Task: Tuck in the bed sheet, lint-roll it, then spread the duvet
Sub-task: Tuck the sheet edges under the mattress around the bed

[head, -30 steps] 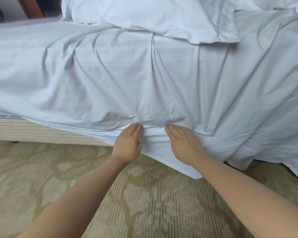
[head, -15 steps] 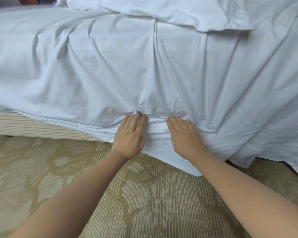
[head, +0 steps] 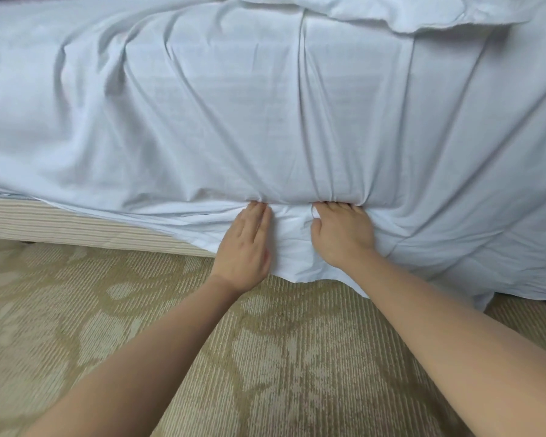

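Bed sheet [head: 218, 121], white, drapes over the mattress side and fills the upper half of the view, 9 to 3 o'clock. Floor below is olive-and-cream patterned carpet [head: 139, 357], ribbed weave w/ big pale leaf shapes. Striped beige bed base [head: 76, 225] shows at 9 o'clock where the sheet lifts off it.

Sheet's long axis runs left-right along the bed edge; its loose hem hangs toward the carpet, dropping lowest at approx 4 o'clock. Deep creases fan up from the tuck line, one sharp vertical fold just right of centre. Fabric is smooth, faintly bluish in shade, bunched into small puckers where the hands meet it. White duvet [head: 423, 11] lies heaped at 1 o'clock on top of the bed, its edge overhanging the sheet.

Left hand [head: 243, 244] lies flat, fingers straight and together, tips pushed into the seam under the mattress edge, palm pressing the hanging sheet. Right hand [head: 344, 234], just beside it, has fingers bent, tips buried in the same seam; whether it pinches fabric or only shoves it in, can't tell. Both forearms reach in from 6 o'clock.
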Tool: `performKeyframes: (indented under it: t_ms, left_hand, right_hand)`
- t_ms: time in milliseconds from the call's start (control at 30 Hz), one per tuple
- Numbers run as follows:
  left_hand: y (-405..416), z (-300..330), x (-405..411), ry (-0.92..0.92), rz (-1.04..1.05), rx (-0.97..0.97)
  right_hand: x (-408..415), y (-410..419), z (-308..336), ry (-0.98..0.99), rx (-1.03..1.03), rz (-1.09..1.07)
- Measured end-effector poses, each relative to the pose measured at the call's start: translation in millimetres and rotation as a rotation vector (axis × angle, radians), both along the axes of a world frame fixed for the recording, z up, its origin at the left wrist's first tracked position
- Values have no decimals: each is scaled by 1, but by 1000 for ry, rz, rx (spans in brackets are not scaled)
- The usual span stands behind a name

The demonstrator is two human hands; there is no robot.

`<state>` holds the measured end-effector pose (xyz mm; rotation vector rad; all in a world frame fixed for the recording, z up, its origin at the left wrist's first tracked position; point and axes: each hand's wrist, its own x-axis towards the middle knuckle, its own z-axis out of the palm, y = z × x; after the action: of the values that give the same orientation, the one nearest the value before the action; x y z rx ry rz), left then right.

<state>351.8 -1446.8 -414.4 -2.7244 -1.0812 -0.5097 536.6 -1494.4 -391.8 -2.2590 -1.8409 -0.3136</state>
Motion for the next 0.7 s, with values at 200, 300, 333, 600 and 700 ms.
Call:
performKeyframes:
  t_ms: [200,300,333,600,700]
  left_hand:
    - [-1,5,-6,156,62,30]
    - [-3,8,-1,151,79,-37]
    - [-4,10,1,151,86,-68]
    - [13,24,14,133,96,-65]
    - [25,32,19,105,86,-161]
  right_hand:
    - [-1,0,2,9,-62,42]
    - [0,-7,-3,21,-5,82]
    - [1,-10,-6,12,42,104]
    - [-5,-15,-12,-41,65,105]
    - [-14,-6,-6,-40,15,64]
